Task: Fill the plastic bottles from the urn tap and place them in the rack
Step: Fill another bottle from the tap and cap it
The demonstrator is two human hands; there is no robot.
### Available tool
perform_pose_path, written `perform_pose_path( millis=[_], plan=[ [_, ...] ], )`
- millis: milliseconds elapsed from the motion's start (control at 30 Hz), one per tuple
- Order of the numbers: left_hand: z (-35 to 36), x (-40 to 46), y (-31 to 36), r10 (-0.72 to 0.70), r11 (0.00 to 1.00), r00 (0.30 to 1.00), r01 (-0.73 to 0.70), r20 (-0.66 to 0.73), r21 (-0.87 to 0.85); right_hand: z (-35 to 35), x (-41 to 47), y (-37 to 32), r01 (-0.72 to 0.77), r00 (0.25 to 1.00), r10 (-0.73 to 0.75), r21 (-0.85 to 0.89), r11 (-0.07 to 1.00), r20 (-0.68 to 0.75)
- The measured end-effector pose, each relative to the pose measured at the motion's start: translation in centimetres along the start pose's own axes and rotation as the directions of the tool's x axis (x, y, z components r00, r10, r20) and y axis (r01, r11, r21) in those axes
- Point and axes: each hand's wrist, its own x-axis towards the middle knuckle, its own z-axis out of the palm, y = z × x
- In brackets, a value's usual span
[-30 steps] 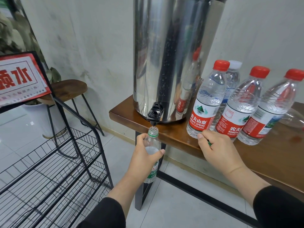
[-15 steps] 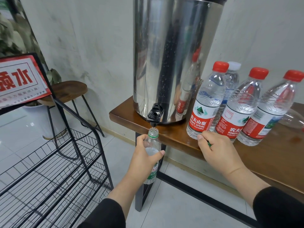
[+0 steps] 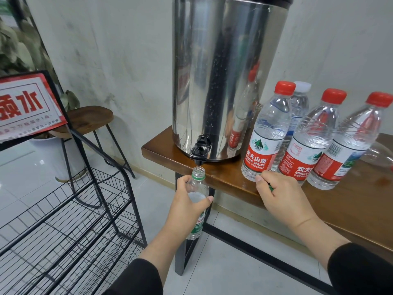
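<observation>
- Tall polished steel urn (image 3: 221,77): stands on the left end of the brown wooden bench (image 3: 350,201), against the wall; its base sits near the bench's front edge.
- Black plastic tap (image 3: 200,151): at the urn's foot, overhanging the front edge; a thin stream of water falls from it.
- Clear uncapped plastic bottle with green neck ring and green label (image 3: 196,201): held upright off the bench, in front of the front edge, mouth directly under the tap and just beneath it; partly filled.
- Left hand (image 3: 187,206): fingers and thumb wrapped around the bottle's upper body.
- Right hand (image 3: 282,196): fingers curled, resting on the bench's front edge just before the capped bottles; a small green object (image 3: 270,187) shows in its fingers, too hidden to identify.
- Three red-capped, red-labelled clear bottles (image 3: 268,135): in a row right of the urn, near the front edge; one white-capped bottle (image 3: 298,107) behind them.
- Black wire rack with tiered shelves (image 3: 70,220): on the floor left of the bench, open tiled floor (image 3: 153,192) between the two.
- Red-and-white printed sign (image 3: 27,105): atop the rack.
- Round wooden stool (image 3: 89,118): by the wall, behind the rack.
</observation>
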Motion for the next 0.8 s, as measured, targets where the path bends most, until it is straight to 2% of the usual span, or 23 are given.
perform_pose_path(
  millis=[800],
  plan=[
    [0.11,0.1,-0.23,0.001,1.0,1.0,-0.001,-0.011,-0.019,-0.14,-0.01,-0.44,-0.002,1.0,0.002,-0.015,1.0,0.008]
  ],
)
